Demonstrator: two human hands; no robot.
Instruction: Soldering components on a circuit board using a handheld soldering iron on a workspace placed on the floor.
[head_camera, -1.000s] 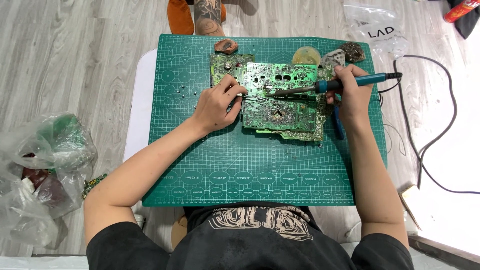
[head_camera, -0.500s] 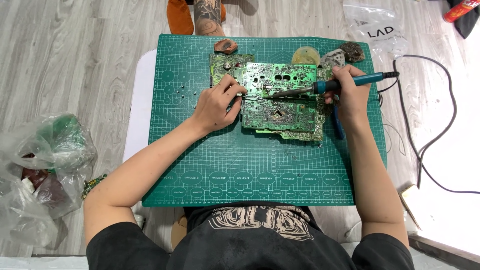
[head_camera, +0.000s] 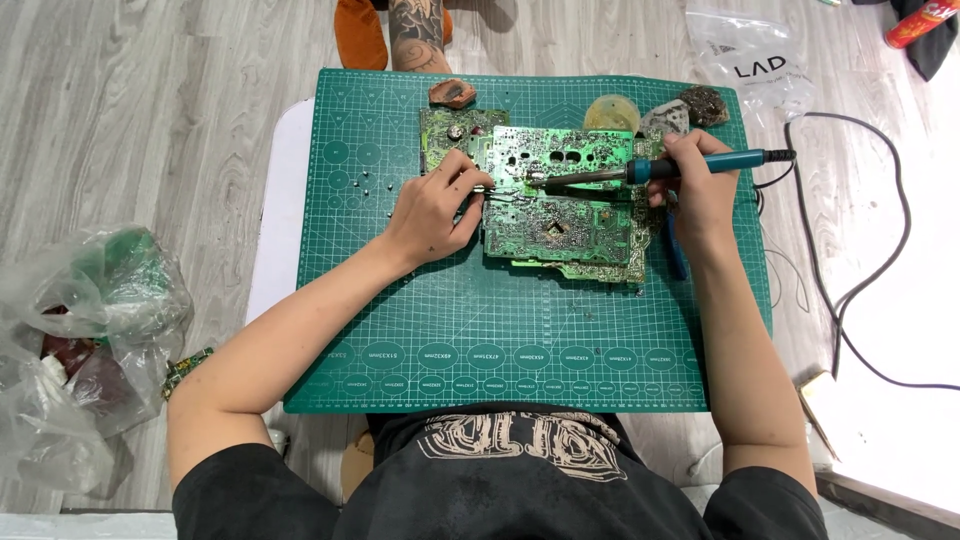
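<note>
A green circuit board (head_camera: 560, 215) lies on a green cutting mat (head_camera: 500, 330), stacked over other boards. My right hand (head_camera: 695, 190) grips a blue-handled soldering iron (head_camera: 690, 165), whose tip rests on the board's upper middle. My left hand (head_camera: 435, 210) sits at the board's left edge, pinching a thin tool, maybe tweezers (head_camera: 483, 188), that points at the board. A second board (head_camera: 455, 130) pokes out at the upper left.
Plastic bags of parts (head_camera: 80, 340) lie on the floor at the left. A black cable (head_camera: 850, 290) loops at the right. Another person's tattooed leg (head_camera: 415, 35) is beyond the mat. A clear printed bag (head_camera: 750, 55), small metal bits (head_camera: 365, 185) and blue-handled pliers (head_camera: 677, 250) are nearby.
</note>
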